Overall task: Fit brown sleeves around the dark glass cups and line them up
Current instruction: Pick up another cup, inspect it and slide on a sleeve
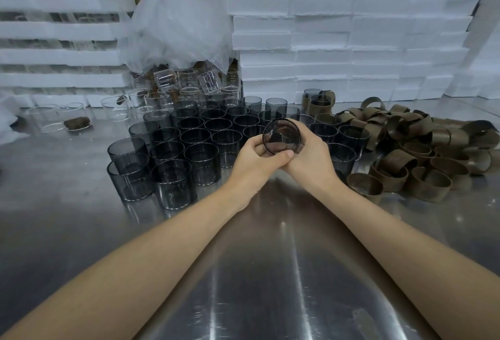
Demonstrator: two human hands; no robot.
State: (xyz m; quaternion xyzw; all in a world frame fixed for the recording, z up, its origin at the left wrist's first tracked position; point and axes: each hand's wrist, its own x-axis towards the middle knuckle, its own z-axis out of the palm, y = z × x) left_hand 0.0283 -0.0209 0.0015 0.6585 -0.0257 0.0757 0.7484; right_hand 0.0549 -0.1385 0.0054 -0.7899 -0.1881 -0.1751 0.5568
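A person's two bare forearms reach forward over a shiny steel desk (270, 272). Both hands meet near the middle of the view and hold one dark glass cup (281, 135) in the air, tipped so its round opening faces the camera. The left hand (253, 159) grips the cup's left and lower side, its fingers (259, 147) curled against the glass. The right hand (311, 158) wraps round the right side, and the two hands touch below the cup. A brown patch shows through the glass, but I cannot tell whether a sleeve is on this cup. Just behind and left of the hands, many bare dark cups (194, 147) stand upright in tight rows on the desk. To the right lies a loose pile of brown sleeves (419, 155). Near the back, beside that pile, stand two sleeved cups (319, 102). Clear glasses (189, 90) crowd the desk behind the dark ones, under crumpled plastic wrap (178, 14). White foam blocks (351, 42) are stacked high along the back.
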